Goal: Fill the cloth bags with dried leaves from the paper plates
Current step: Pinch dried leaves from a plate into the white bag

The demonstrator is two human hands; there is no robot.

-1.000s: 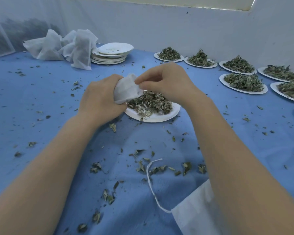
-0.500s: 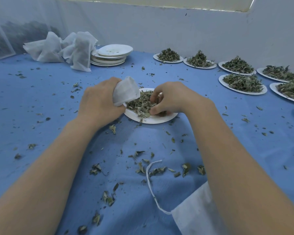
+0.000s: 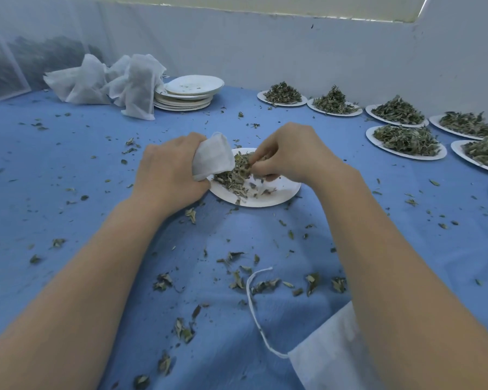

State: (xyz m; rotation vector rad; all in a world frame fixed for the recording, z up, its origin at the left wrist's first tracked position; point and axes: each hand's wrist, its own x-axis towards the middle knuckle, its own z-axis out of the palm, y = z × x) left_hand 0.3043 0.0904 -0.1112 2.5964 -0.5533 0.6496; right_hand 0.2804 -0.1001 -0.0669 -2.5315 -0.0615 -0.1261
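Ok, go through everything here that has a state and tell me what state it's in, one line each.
Left hand: grips the small cloth bag.
Small cloth bag: held at the plate's edge, crumpled.
Right hand: pinches dried leaves over the plate.
Plate under the hands: partly emptied, leaves on its left side.
Stack of plates: empty of leaf piles.
Plates along the wall: heaped with leaves.
Bag near the body: flat, drawstring loose.

The light is soft and even, with only faint shadows. Things bend at the edges. The picture looks a little fuzzy.
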